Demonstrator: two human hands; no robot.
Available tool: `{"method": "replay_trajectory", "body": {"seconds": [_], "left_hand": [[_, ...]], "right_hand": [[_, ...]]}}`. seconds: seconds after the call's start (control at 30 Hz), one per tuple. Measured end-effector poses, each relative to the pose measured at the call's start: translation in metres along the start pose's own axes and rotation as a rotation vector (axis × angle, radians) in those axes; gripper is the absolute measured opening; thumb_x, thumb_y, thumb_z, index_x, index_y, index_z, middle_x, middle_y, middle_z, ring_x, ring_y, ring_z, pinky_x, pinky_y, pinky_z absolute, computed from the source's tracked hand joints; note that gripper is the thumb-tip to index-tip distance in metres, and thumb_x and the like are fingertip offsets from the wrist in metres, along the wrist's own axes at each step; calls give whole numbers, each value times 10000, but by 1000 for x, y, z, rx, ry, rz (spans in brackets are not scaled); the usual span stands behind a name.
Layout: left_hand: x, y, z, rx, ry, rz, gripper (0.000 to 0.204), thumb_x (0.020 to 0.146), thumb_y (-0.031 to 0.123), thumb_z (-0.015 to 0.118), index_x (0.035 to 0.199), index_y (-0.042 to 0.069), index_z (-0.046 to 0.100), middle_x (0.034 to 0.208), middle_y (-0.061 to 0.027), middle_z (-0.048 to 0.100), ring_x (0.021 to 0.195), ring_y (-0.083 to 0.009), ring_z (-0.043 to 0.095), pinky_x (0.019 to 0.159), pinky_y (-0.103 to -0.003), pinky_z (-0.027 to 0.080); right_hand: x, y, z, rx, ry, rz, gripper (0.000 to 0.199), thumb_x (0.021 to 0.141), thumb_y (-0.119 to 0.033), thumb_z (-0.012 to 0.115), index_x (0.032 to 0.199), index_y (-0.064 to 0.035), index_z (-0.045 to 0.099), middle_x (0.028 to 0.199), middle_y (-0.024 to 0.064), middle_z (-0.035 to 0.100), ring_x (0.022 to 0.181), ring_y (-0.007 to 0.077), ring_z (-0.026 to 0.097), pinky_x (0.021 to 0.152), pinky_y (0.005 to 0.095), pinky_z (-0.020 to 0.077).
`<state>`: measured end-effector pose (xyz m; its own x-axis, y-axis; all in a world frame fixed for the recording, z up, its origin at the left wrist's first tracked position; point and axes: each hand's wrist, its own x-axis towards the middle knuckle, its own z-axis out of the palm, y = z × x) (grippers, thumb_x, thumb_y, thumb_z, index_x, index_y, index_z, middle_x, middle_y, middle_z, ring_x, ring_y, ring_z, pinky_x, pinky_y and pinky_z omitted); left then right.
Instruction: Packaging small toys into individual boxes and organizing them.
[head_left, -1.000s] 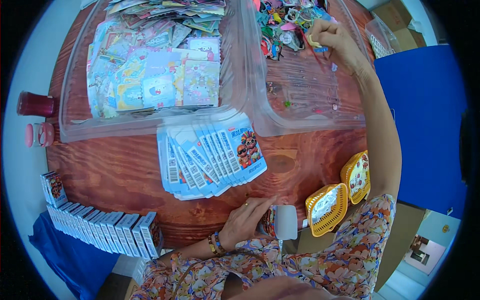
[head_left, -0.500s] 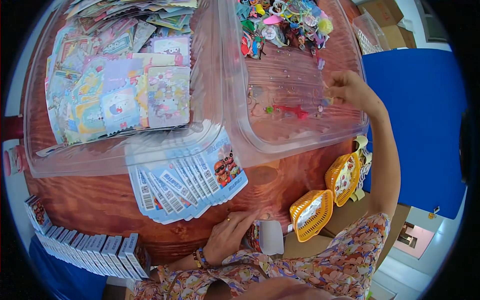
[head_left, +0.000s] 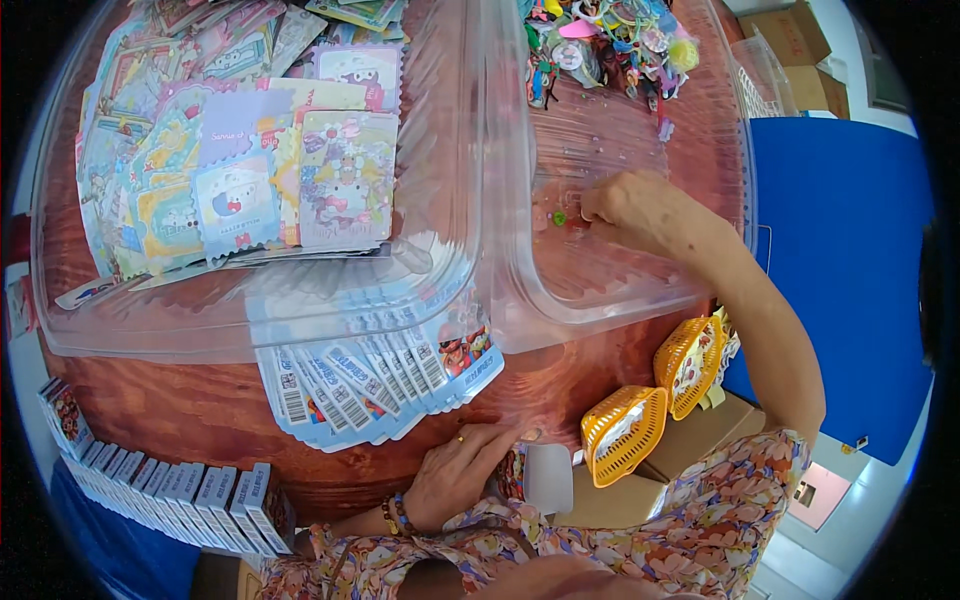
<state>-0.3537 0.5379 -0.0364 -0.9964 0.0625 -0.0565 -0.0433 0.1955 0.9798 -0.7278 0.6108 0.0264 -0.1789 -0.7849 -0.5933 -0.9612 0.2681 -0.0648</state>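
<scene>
My right hand (head_left: 640, 212) reaches into the clear plastic bin (head_left: 560, 325) on the right. Its fingers are bent down together at the bin floor, over a small red trinket that is mostly hidden; what they pinch does not show. A tiny green piece (head_left: 559, 218) lies just left of the fingertips. At the near table edge, my left hand (head_left: 455, 478), with a ring and beaded bracelets, has its fingers closed along a small printed carton (head_left: 512, 472). The carton's pale flap (head_left: 549, 480) stands out to the right.
Colourful trinkets (head_left: 610, 45) pile at the bin's far end. Another clear bin (head_left: 150, 340) holds stacked picture cards (head_left: 345, 180). Fanned blue printed cards (head_left: 370, 385) lie before it. A row of small boxes (head_left: 180, 500) stands left, and two yellow baskets (head_left: 625, 435) sit right.
My right hand has moved left and down, from the bin's right side to the red trinket, now mostly covered. My left hand stays at the carton. The view has shifted slightly.
</scene>
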Motion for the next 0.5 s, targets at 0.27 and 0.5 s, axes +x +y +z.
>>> {"method": "replay_trajectory", "body": {"seconds": [0.27,0.5], "left_hand": [[-5,-5,6,-12,96,91,661,850,224,717,1416,-20,481,1234,-198,605,1099,-358,623,882,-421,540],[0,17,4,83,272,129,917,718,404,871,1385,-76,463,1165,-221,607,1033,-370,633,874,-421,538]], "right_hand": [[-32,12,-28,800,305,236,120,868,-143,714,880,-28,682,748,42,688,618,108,619,530,297,469],[-120,-89,-61,1196,610,239,76,918,-134,702,911,-59,704,765,-16,695,582,-10,591,477,124,404]]}}
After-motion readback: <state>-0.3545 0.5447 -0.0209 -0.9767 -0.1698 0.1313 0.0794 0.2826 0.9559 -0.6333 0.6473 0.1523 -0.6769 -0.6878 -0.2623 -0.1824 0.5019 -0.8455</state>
